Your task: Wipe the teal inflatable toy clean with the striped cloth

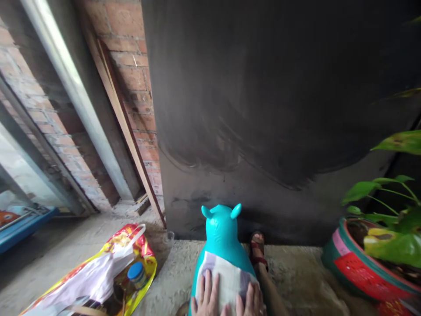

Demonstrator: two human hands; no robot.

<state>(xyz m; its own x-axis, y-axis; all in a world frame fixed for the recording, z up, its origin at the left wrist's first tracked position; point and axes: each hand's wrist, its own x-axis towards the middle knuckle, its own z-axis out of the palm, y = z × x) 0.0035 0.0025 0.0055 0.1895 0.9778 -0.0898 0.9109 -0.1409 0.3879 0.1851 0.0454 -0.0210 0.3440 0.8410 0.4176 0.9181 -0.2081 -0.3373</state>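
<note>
A turquoise inflatable animal toy (pixel 222 228) with two small ears stands at the bottom centre, facing the dark board. Over its back lies a white cloth (pixel 226 277) with greyish-purple patches. My left hand (pixel 208 297) rests flat on the cloth's left part, fingers stretched out. Beside it on the right, my right hand (pixel 250 302) also lies on the cloth with its fingers extended; its lower part is cut off by the frame's edge. Neither hand grips anything.
A large dark board (pixel 263 109) with smear marks stands ahead. To the left lies a red-and-yellow bag (pixel 149 267) with a blue-lidded jar (pixel 136 274) and white cloth. A potted plant (pixel 345 263) is at right. A sandalled foot (pixel 258 250) shows beside the toy.
</note>
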